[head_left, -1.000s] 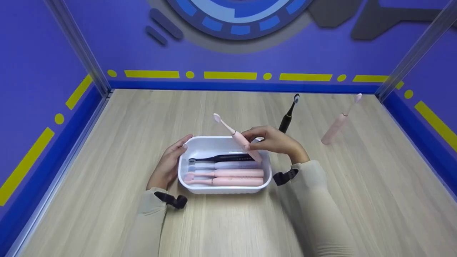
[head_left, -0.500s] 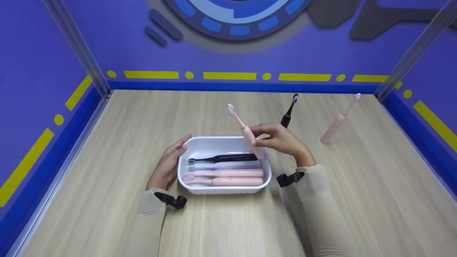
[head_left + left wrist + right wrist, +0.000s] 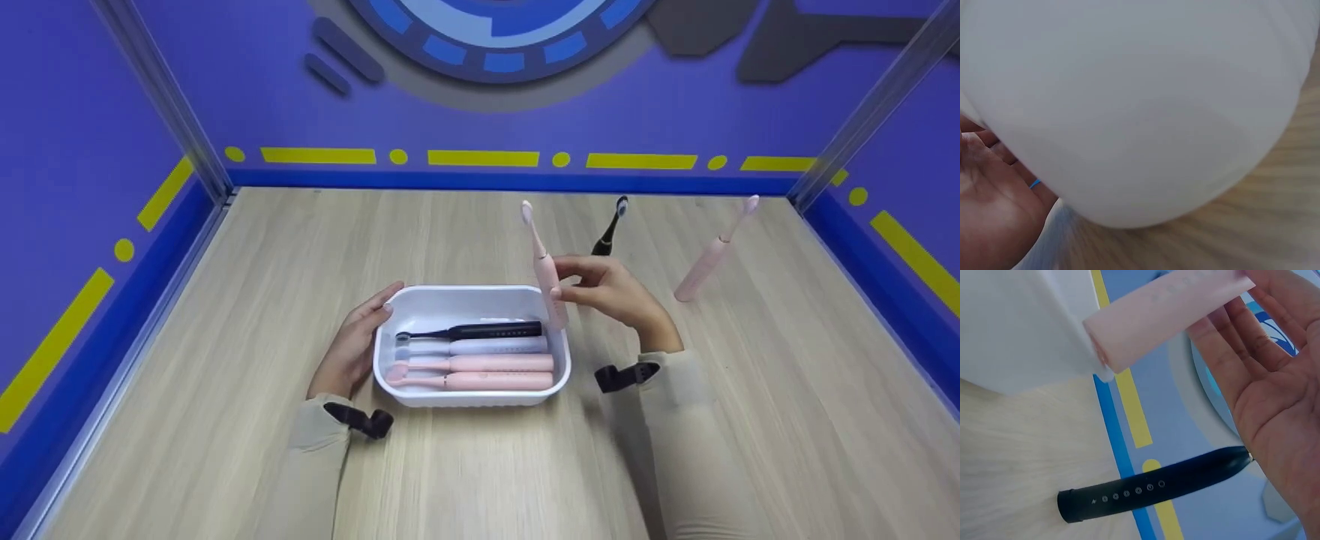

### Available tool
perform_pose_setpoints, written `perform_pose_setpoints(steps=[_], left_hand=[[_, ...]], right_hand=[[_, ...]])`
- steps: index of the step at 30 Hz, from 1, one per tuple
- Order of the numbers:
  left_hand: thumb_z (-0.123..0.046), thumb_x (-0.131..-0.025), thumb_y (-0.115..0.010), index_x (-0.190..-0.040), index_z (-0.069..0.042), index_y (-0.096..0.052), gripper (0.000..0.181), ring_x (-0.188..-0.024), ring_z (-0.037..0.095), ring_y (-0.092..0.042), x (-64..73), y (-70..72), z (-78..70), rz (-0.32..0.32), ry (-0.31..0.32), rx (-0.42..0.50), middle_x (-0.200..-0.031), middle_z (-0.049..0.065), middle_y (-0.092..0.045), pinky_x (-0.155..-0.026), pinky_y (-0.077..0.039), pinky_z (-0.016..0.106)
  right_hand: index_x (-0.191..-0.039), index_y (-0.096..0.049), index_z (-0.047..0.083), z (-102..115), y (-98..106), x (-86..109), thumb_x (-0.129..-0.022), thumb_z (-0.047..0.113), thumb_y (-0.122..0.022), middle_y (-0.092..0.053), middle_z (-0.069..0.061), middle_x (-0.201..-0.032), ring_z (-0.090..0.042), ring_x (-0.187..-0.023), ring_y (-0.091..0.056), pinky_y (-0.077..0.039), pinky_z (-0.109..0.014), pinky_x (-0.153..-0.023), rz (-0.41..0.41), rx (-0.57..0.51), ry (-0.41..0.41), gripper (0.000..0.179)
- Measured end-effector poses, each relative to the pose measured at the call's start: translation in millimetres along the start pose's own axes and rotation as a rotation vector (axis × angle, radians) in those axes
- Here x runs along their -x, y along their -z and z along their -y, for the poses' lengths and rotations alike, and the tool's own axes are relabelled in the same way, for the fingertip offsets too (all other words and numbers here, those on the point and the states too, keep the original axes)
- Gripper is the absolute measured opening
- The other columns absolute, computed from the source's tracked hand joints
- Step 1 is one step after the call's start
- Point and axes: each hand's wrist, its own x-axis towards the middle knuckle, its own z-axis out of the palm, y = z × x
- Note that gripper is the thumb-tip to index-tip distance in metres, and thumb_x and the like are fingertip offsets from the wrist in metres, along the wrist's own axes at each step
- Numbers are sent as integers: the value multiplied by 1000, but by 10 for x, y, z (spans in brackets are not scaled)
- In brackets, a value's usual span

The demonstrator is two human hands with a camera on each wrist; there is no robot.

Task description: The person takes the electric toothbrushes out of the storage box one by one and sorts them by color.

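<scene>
My right hand (image 3: pixel 611 294) pinches a pink electric toothbrush (image 3: pixel 548 279) by its handle, head up and slightly tilted. In the head view its base overlaps the right rim of a white plastic bin (image 3: pixel 472 400). The right wrist view shows the pink handle (image 3: pixel 1168 318) between thumb and fingers, its base close to the bin's edge. My left hand (image 3: pixel 351 341) holds the bin's left end, with the thumb at the rim. Inside the bin lie a black toothbrush (image 3: pixel 495 331), a white one (image 3: pixel 499 346) and two pink toothbrushes (image 3: pixel 499 364), side by side, heads to the left.
Behind my right hand a black toothbrush (image 3: pixel 604 244) stands upright on the wooden table (image 3: pixel 315 232), partly hidden in the head view. Farther right stands a pink toothbrush (image 3: pixel 703 268). Blue-purple walls (image 3: pixel 480 127) close off the back and both sides.
My right hand has moved to the right with the pink toothbrush, from over the bin's inside to its right rim, turning the brush more upright. The left hand and bin have stayed put.
</scene>
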Motion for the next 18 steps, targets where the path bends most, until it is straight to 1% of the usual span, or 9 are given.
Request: perform_pose_setpoints(steps=[3, 6, 11, 15, 18], left_hand=[[-8, -102, -35, -149, -6, -32, 47, -145, 23, -28, 3, -1, -3, 1, 1, -4, -158, 9, -27, -120, -25, 34], [-8, -103, -35, -149, -5, -31, 47, -144, 23, -28, 7, 1, -5, 7, -1, -4, -158, 9, -27, -119, -26, 34], [-8, -103, -33, -150, -6, -30, 47, -143, 24, -30, 20, 1, -15, 22, -3, -1, -157, 10, -28, -119, -27, 35], [-8, -103, -33, -150, -6, -31, 47, -143, 24, -30, 20, -7, -16, 15, -3, -3, -157, 10, -28, -119, -27, 35], [-7, -103, -34, -150, -5, -31, 47, -144, 23, -30, 10, -3, -8, 11, -2, -9, -157, 10, -28, -119, -27, 34]], right_hand=[[-124, -63, 3, -8, 35, 34, -85, 9, -72, -68, 6, -107, -14, -86, -62, -51, -18, -65, -21, -6, -14, 41], [-124, -62, -1, -4, 60, 63, -85, 6, -71, -68, 8, -103, -11, -79, -60, -53, -19, -66, -36, -36, -15, 41], [-122, -62, -4, -6, 94, 108, -84, 4, -71, -68, 8, -102, -8, -82, -62, -56, -19, -69, -66, -46, 11, 40], [-120, -63, -6, -37, 131, 140, -84, 1, -70, -68, 7, -101, -12, -85, -62, -57, -21, -70, -80, -58, 41, 38], [-118, -63, -8, -58, 155, 165, -83, -1, -70, -69, 7, -100, -14, -89, -63, -58, -22, -72, -89, -90, 61, 37]])
